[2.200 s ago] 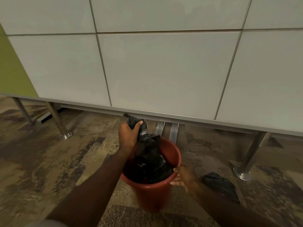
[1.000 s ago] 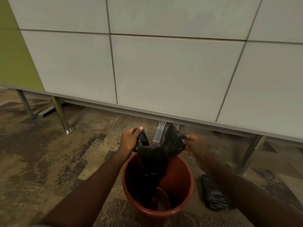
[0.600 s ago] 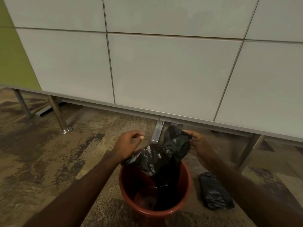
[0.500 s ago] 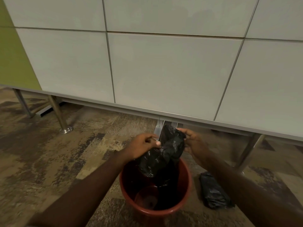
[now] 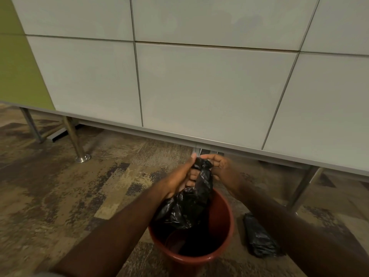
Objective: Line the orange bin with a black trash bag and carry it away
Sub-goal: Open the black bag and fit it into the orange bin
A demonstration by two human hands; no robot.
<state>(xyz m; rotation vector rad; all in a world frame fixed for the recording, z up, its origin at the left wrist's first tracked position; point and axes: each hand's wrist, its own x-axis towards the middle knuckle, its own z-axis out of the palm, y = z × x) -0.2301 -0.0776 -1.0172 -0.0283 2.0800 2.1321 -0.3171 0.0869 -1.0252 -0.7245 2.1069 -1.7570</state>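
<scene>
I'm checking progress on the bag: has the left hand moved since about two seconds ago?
Yes. The left hand has shifted right to meet the right hand at the bag's top, above the orange bin's far rim.

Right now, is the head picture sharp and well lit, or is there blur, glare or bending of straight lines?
Head view: dim warm light; the hands and black bag look soft; the bin interior is in deep shadow; the cabinet panel seams splay from wide-angle distortion; no strong glare.
</scene>
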